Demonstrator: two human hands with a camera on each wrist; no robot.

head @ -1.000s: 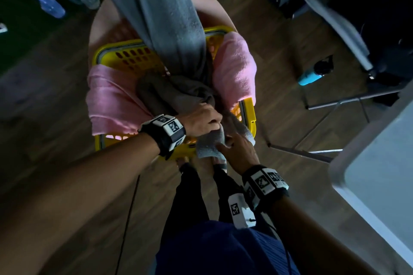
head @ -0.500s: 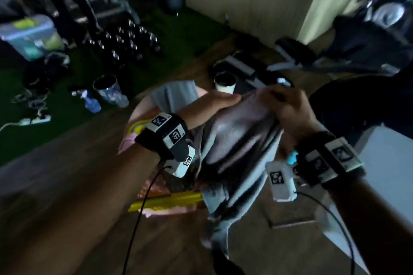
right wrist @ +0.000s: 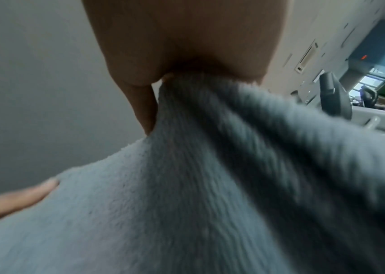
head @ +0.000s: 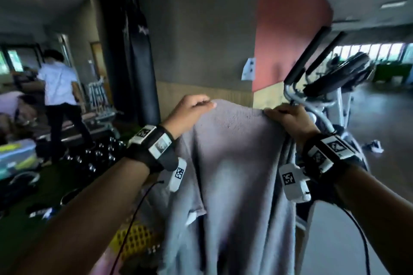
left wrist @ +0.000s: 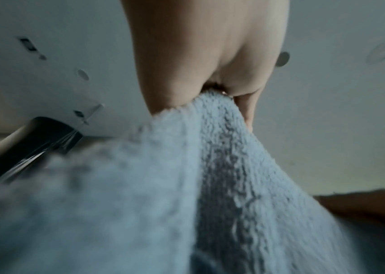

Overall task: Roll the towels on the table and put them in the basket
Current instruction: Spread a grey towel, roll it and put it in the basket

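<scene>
grey terry, thick pile, was what both hands held up at chest height. entries run left to right.

far left: a person in a white shirt stood with back turned, beside a rack of dumbbells on green matting. a black punch bag hung behind. none of it was involved.

left hand: thumb and curled fingers pinched the towel's upper left corner. the left wrist view showed pile bunched between thumb and fingers. a corner grip was probably chosen so the cloth would hang flat rather than wad.

centre: grey towel hung by its top edge, stretched nearly level between the two hands, with the body falling in long folds toward the floor. it was clear of any table; none was identifiable in view. judgement: it was held up to open and square it before laying it down to roll.

near, low left of the towel: a yellow basket, only part of its perforated wall visible, with something pink below it. contents could not be read.

right hand: fingers curled over the upper right corner, gathered cloth clamped tight in the right wrist view. the matching grip kept the top edge taut.

far right: an exercise machine stood close behind the right hand, a possible snag.

rolling had not begun.
</scene>
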